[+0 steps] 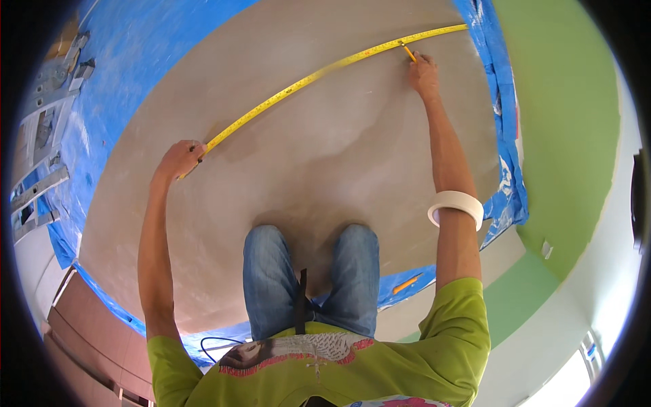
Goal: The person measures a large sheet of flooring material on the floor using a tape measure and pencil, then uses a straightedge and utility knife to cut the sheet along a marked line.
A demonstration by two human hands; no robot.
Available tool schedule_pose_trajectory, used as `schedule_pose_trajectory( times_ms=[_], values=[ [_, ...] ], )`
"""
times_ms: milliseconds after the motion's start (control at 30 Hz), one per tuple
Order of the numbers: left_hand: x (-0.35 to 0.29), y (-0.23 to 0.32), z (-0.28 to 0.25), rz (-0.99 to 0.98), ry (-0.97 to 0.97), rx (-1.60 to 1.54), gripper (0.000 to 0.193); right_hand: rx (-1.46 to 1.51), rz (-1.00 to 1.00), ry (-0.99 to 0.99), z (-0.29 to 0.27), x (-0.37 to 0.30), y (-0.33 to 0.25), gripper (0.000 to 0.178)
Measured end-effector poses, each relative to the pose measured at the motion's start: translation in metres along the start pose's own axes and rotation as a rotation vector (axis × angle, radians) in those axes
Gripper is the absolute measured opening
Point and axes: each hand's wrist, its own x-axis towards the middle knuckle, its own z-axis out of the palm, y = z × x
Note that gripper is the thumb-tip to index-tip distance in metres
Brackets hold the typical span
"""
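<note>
A yellow tape measure (pixel 306 79) is stretched across a large brown sheet (pixel 325 146), reaching the blue plastic at the upper right. My left hand (pixel 180 160) is closed on the tape at its lower left end. Near the tape's upper right part, my right hand (pixel 424 72) grips a yellow pencil (pixel 409 52), its tip touching or almost touching the tape's lower edge. A roll of white masking tape (pixel 458 203) hangs around my right forearm. My knees rest on the brown sheet.
Blue plastic sheeting (pixel 135 51) surrounds the brown sheet. A green wall (pixel 563 122) rises on the right. An orange tool (pixel 406 284) lies on the plastic right of my knees. Along the far left is a metal ladder (pixel 42 186); brown panels (pixel 95 332) stand at the lower left.
</note>
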Motion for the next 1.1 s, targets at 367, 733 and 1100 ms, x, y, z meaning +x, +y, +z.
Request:
schedule_pose_trajectory(
  times_ms=[367, 733, 1100],
  values=[
    [0.035, -0.004, 0.034, -0.119, 0.008, 0.109, 0.053, 0.039, -0.021, -0.041, -0.016, -0.001, 0.010, 0.042],
    [0.049, 0.004, 0.040, -0.193, 0.010, 0.208, 0.052, -0.045, -0.153, 0.057, 0.004, 0.002, 0.035, 0.044],
    [0.054, 0.013, 0.033, -0.228, -0.053, 0.256, 0.052, -0.089, -0.163, 0.097, 0.004, -0.001, 0.031, 0.042]
  ],
)
